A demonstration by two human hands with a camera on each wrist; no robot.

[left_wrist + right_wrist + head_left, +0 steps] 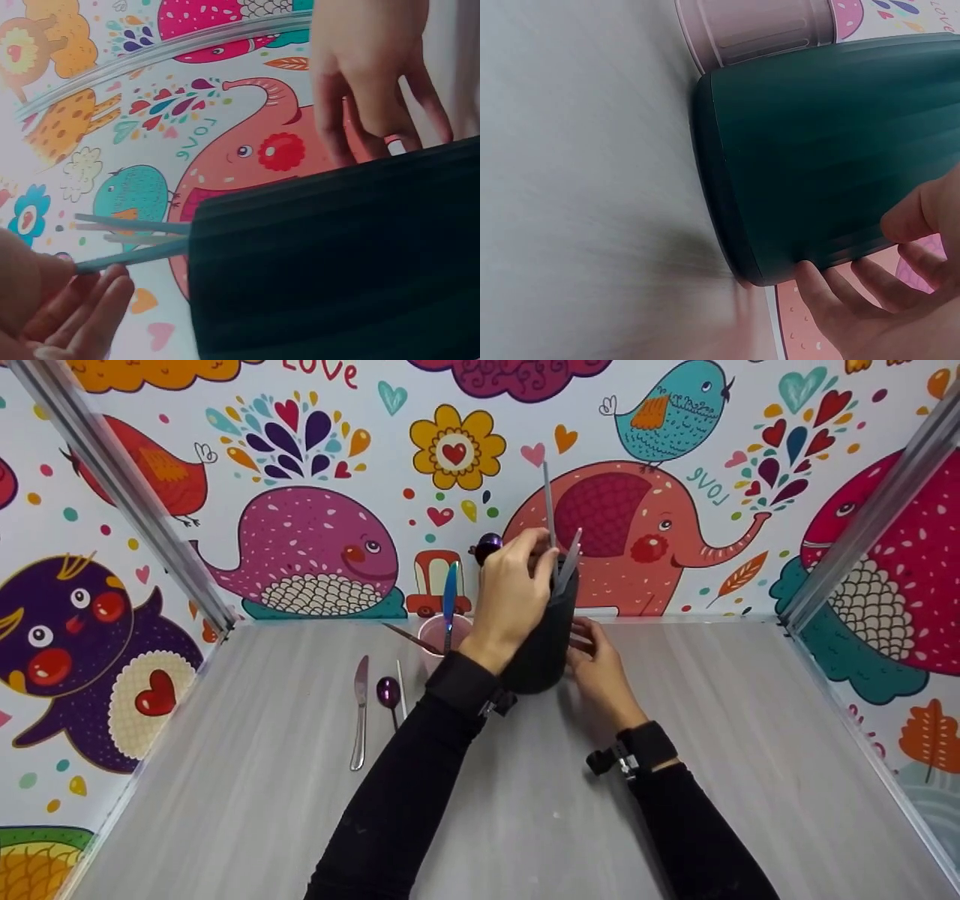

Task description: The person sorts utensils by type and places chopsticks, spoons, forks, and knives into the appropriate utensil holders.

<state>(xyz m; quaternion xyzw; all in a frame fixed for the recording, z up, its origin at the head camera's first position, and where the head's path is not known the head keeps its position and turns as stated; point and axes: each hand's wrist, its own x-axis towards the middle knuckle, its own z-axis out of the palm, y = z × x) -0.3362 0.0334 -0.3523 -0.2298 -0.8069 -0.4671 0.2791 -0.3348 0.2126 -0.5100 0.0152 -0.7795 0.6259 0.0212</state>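
Note:
A tall dark green container (pixel 817 150) stands at the back of the table, with several thin grey sticks (pixel 135 225) rising from its mouth. At that mouth, my left hand (pixel 514 592) pinches one thin grey stick (pixel 150 256) between thumb and fingers. My right hand (pixel 606 679) touches the container's right side, its fingers spread and their tips against the wall. Just left of the container is a pink cup (pixel 757 30) holding a blue knife (pixel 450 604) and a brown handle (pixel 409 636). Beside my left hand shows a purple spoon bowl (pixel 489 544); what supports it is hidden.
On the table left of my left forearm lie a silver knife (pixel 360 720), a purple spoon (pixel 388 692) and a thin pale stick (pixel 402 690). A patterned wall (pixel 322 547) closes the back, and metal posts (pixel 877 502) rise at both rear corners.

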